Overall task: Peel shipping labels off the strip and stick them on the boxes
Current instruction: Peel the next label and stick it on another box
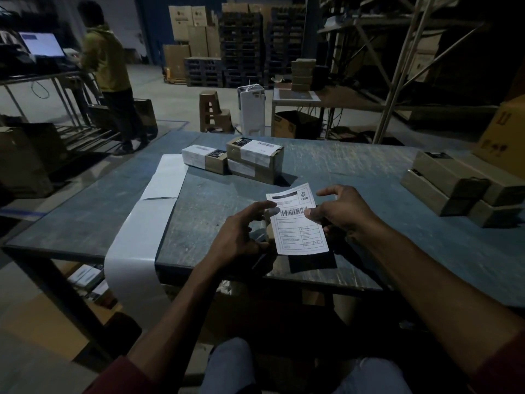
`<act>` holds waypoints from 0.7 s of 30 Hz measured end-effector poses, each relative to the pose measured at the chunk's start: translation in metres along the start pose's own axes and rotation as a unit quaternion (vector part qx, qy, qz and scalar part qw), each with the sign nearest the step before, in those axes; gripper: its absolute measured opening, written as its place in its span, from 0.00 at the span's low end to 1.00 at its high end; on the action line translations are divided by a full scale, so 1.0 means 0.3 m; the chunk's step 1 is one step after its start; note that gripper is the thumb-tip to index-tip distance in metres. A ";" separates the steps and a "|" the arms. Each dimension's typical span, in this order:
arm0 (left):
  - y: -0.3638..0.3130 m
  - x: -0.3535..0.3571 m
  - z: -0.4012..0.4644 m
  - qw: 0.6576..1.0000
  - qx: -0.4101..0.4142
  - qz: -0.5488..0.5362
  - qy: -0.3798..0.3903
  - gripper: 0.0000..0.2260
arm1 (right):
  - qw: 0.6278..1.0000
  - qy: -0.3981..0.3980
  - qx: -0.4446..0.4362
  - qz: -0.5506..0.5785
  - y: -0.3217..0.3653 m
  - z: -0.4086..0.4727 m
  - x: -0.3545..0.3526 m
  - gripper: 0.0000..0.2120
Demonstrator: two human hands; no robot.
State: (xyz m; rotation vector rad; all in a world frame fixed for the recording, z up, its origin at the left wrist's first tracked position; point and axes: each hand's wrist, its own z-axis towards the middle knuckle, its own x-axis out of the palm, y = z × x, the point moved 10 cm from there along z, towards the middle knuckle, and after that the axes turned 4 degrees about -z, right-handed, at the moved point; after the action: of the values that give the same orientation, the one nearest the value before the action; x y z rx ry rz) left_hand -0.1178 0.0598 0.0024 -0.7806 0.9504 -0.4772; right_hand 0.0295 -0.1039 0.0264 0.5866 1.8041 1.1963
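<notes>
A white shipping label (298, 223) with a barcode is held up over the near edge of the grey table (369, 177). My left hand (241, 234) pinches its left edge with thumb and fingers. My right hand (341, 211) pinches its right edge by the barcode. A long white backing strip (150, 211) runs down the table's left side and hangs over the front edge. Two labelled brown boxes (255, 160) stand at the back middle. Plain brown boxes (460, 186) are stacked at the right.
A large carton (502, 137) stands at the far right of the table. A person (110, 75) stands at a rack with a lit screen at back left. Stools, a white unit, pallets and shelving fill the floor beyond the table.
</notes>
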 end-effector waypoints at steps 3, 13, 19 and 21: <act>0.001 -0.001 -0.001 1.000 -0.001 -0.002 0.003 0.33 | 1.000 -0.001 -0.002 -0.002 -0.001 0.004 0.000 0.26; -0.007 -0.004 -0.005 1.000 -0.007 -0.012 0.002 0.34 | 1.000 -0.004 -0.008 0.000 -0.006 0.011 -0.002 0.26; 0.002 -0.005 -0.007 1.000 -0.015 -0.009 -0.002 0.30 | 1.000 -0.008 -0.012 0.004 -0.005 0.013 0.000 0.26; 0.003 -0.004 -0.006 1.000 -0.020 -0.014 0.002 0.30 | 1.000 -0.009 -0.011 0.009 -0.006 0.013 0.001 0.26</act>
State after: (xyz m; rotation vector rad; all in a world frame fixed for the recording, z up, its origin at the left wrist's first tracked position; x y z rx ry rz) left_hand -0.1199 0.0606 0.0017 -0.8295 0.9555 -0.4851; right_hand 0.0328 -0.1026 0.0241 0.6005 1.7709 1.2185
